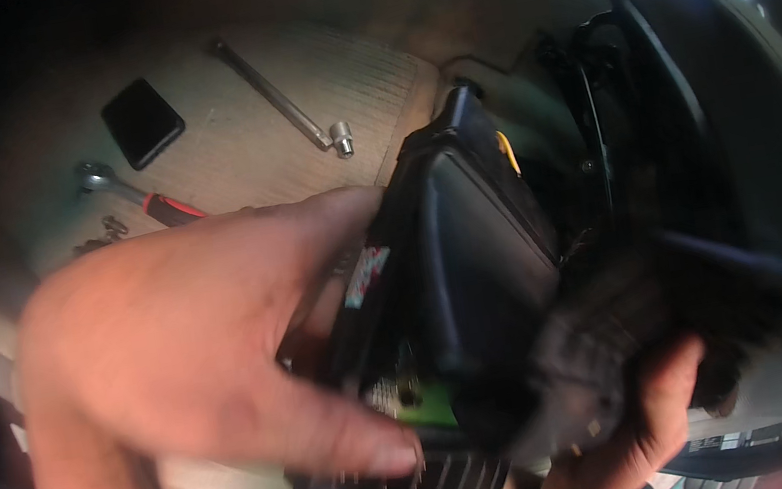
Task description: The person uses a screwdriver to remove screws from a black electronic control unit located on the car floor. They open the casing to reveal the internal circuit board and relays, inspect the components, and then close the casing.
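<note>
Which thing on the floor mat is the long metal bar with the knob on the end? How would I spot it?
Look at the ribbed beige floor mat above the left hand. The long metal bar lies slanted across its middle, thin and silvery, ending in a small socket. Unlike the flat black phone and the red-handled ratchet to its left, it is plain steel.

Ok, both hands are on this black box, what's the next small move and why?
Probably steady the black plastic module with the left hand and regrip with the right hand: the picture is blurred and the right hand only catches its lower corner.
</note>
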`<action>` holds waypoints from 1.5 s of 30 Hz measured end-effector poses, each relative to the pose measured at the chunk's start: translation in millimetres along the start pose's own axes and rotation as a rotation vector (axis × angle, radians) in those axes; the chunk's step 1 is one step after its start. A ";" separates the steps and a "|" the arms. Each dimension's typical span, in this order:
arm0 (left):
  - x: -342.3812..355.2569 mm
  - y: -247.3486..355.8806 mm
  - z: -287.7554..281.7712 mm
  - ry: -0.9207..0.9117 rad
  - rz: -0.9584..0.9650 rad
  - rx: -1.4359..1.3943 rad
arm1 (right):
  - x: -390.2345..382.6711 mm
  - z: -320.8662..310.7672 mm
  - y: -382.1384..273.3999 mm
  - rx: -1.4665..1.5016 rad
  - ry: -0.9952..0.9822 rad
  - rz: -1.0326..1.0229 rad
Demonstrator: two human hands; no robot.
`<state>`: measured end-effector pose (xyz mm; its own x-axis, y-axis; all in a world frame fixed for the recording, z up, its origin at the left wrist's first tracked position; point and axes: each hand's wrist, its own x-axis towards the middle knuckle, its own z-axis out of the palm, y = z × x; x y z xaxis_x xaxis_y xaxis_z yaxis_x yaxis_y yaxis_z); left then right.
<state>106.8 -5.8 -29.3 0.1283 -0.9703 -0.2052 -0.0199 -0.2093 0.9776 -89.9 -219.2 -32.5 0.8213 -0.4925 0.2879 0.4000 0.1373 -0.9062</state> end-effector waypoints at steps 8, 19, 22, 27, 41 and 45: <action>3.1 -13.6 1.5 -0.068 0.104 -0.079 | 2.7 -31.1 1.0 0.041 -0.131 0.025; 6.5 -6.2 10.1 0.032 0.028 -0.156 | -11.3 -2.9 9.4 -0.020 0.159 -0.039; 18.5 8.2 8.7 0.095 -0.198 -0.137 | 3.3 16.3 13.0 -0.178 0.342 0.024; -2.6 -23.1 -5.2 0.224 -0.168 -0.315 | 48.5 47.4 8.3 -0.270 0.072 0.115; 1.0 -52.7 -25.7 0.212 -0.179 -0.243 | 85.1 58.3 18.7 -0.384 -0.160 0.304; 3.8 -41.7 -30.0 0.215 -0.234 0.094 | 76.5 58.1 20.1 -0.409 -0.190 0.274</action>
<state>137.9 2.9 -69.5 0.3463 -0.8490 -0.3991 -0.0551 -0.4431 0.8948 4.6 -204.2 -10.7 0.9480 -0.3156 0.0402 0.0002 -0.1257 -0.9921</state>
